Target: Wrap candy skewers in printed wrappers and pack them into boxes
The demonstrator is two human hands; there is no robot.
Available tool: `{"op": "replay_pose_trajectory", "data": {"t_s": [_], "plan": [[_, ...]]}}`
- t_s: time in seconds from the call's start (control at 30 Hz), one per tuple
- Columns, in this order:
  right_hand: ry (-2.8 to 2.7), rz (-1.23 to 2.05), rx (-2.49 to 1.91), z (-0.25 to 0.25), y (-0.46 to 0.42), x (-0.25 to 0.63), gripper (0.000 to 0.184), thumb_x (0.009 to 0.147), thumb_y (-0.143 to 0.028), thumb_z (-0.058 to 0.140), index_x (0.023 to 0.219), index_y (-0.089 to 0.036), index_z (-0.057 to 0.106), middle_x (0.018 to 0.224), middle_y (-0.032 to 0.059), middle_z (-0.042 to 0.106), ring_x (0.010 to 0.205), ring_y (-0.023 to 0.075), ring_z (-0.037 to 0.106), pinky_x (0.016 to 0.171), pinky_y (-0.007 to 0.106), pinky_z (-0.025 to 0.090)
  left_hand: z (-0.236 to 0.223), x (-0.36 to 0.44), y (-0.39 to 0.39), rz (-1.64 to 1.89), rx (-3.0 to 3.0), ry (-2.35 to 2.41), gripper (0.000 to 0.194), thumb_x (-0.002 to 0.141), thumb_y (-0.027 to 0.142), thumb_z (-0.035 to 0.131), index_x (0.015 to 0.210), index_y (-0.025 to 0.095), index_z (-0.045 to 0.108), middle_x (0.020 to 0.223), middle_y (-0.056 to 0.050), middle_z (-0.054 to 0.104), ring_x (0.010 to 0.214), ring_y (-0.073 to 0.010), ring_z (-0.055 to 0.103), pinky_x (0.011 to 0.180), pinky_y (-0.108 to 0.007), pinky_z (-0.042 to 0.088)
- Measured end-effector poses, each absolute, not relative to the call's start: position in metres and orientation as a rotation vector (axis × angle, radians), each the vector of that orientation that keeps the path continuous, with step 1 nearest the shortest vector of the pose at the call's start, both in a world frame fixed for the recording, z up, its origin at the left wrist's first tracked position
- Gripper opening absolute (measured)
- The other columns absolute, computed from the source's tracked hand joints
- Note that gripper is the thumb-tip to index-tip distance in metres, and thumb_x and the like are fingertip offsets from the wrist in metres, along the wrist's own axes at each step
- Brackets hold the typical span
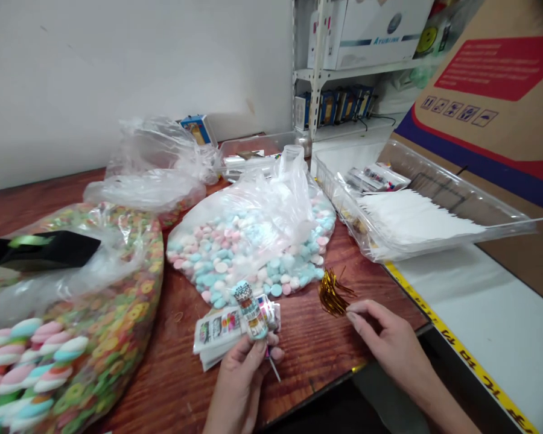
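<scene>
My left hand (248, 374) is closed around the lower end of a small filled candy packet (252, 310), clear with printed labels, held upright above the table. A thin white stick (274, 367) sticks out below the fingers. Behind it lies a stack of printed packets (219, 331). At the table's right side, my right hand (384, 337) pinches thumb and forefinger at the near end of a bunch of gold twist ties (333, 294); how many it grips is too small to tell. A large clear bag of pastel candies (253, 253) lies just beyond both hands.
Left are a bag of ring-shaped candies (136, 301), a black tape dispenser (49, 247) and twisted marshmallows (31, 367). A clear plastic tray (366, 241) with white sticks (416, 214) stands right, by a cardboard box (493, 120). Yellow tape (461, 355) edges the white surface.
</scene>
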State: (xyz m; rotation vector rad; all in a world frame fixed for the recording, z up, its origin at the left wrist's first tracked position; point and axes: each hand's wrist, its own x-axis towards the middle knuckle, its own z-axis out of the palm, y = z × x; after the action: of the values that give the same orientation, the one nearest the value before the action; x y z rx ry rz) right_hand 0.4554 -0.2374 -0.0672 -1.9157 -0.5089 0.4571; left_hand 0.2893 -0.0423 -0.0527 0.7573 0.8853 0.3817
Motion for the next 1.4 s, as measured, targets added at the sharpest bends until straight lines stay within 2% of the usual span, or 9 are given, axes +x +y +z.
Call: {"op": "replay_pose_trajectory", "data": {"t_s": [0.1, 0.2, 0.27, 0.43, 0.6, 0.7, 1.0, 1.13, 1.4], "plan": [[-0.857, 0.492, -2.086, -0.058, -0.246, 0.447, 0.014, 0.093, -0.026, 0.051, 0.093, -0.024, 0.065, 0.091, 0.0021, 0.064, 0.087, 0.0196, 0.059, 0.079, 0.031, 0.042, -0.055, 0.285, -0.038, 0.372, 0.784, 0.882, 0.025, 0.060, 0.030, 0.084, 0.077, 0.014, 0.074, 0.077, -0.004, 0.070, 0.064, -0.0129, 0.063, 0.068, -0.024, 0.053], [-1.133, 0.455, -2.260, -0.062, -0.251, 0.439, 0.012, 0.093, -0.023, 0.052, 0.096, -0.024, 0.062, 0.090, 0.0025, 0.061, 0.085, 0.0203, 0.057, 0.075, 0.032, 0.042, -0.061, 0.282, -0.036, 0.381, 0.805, 0.902, 0.026, 0.059, 0.031, 0.084, 0.077, 0.015, 0.074, 0.077, -0.004, 0.070, 0.062, -0.0131, 0.063, 0.066, -0.024, 0.051], [-1.256, 0.308, -2.371, -0.071, -0.250, 0.432, 0.009, 0.092, -0.022, 0.052, 0.089, -0.023, 0.061, 0.085, 0.0026, 0.060, 0.081, 0.0213, 0.056, 0.071, 0.033, 0.040, -0.066, 0.280, -0.035, 0.378, 0.860, 0.898, 0.026, 0.062, 0.034, 0.082, 0.078, 0.016, 0.074, 0.078, -0.004, 0.070, 0.061, -0.0125, 0.061, 0.066, -0.024, 0.049], [-1.244, 0.040, -2.451, -0.085, -0.238, 0.419, 0.023, 0.094, -0.021, 0.040, 0.074, -0.022, 0.053, 0.073, 0.0033, 0.058, 0.067, 0.0220, 0.055, 0.064, 0.034, 0.038, -0.062, 0.277, -0.030, 0.389, 1.400, 0.830, 0.019, 0.079, 0.036, 0.067, 0.084, 0.018, 0.073, 0.067, -0.001, 0.064, 0.065, -0.0144, 0.054, 0.067, -0.024, 0.041], [-1.008, -0.255, -2.311, -0.057, -0.215, 0.401, 0.012, 0.095, -0.023, 0.044, 0.085, -0.023, 0.051, 0.067, 0.0002, 0.061, 0.054, 0.0151, 0.060, 0.054, 0.027, 0.039, -0.036, 0.279, -0.031, 0.517, 2.117, 0.727, 0.021, 0.089, 0.023, 0.048, 0.087, 0.019, 0.068, 0.085, -0.007, 0.061, 0.081, -0.0217, 0.055, 0.075, -0.031, 0.041], [-1.107, -0.424, -2.141, -0.045, -0.187, 0.383, 0.007, 0.093, -0.019, 0.050, 0.088, -0.024, 0.052, 0.067, -0.0001, 0.062, 0.057, 0.0147, 0.060, 0.057, 0.027, 0.039, -0.037, 0.282, -0.038, 0.545, 2.460, 0.652, 0.029, 0.089, 0.011, 0.038, 0.085, 0.019, 0.065, 0.080, -0.007, 0.057, 0.074, -0.0200, 0.053, 0.068, -0.030, 0.042], [-1.346, -0.428, -2.062, -0.079, -0.144, 0.357, 0.019, 0.094, -0.017, 0.050, 0.076, -0.021, 0.051, 0.062, 0.0013, 0.051, 0.057, 0.0178, 0.048, 0.058, 0.033, 0.029, -0.051, 0.270, -0.049, 0.783, 2.645, 0.612, 0.015, 0.088, 0.010, 0.047, 0.088, 0.019, 0.059, 0.070, -0.004, 0.058, 0.063, -0.0179, 0.056, 0.060, -0.028, 0.040], [-1.344, -0.378, -2.008, -0.081, -0.145, 0.353, 0.018, 0.094, -0.017, 0.051, 0.077, -0.021, 0.052, 0.063, 0.0015, 0.051, 0.058, 0.0179, 0.048, 0.058, 0.033, 0.030, -0.050, 0.267, -0.048, 0.819, 2.604, 0.577, 0.027, 0.087, 0.008, 0.048, 0.110, 0.017, 0.057, 0.079, -0.006, 0.064, 0.072, -0.0192, 0.061, 0.066, -0.028, 0.044], [-1.329, -0.274, -1.937, -0.079, -0.143, 0.352, 0.016, 0.094, -0.016, 0.052, 0.078, -0.020, 0.054, 0.065, 0.0019, 0.054, 0.060, 0.0168, 0.052, 0.060, 0.031, 0.034, -0.054, 0.266, -0.045, 0.824, 2.546, 0.568, 0.035, 0.085, 0.007, 0.050, 0.119, 0.016, 0.057, 0.085, -0.009, 0.068, 0.077, -0.0196, 0.065, 0.071, -0.026, 0.046]]}}
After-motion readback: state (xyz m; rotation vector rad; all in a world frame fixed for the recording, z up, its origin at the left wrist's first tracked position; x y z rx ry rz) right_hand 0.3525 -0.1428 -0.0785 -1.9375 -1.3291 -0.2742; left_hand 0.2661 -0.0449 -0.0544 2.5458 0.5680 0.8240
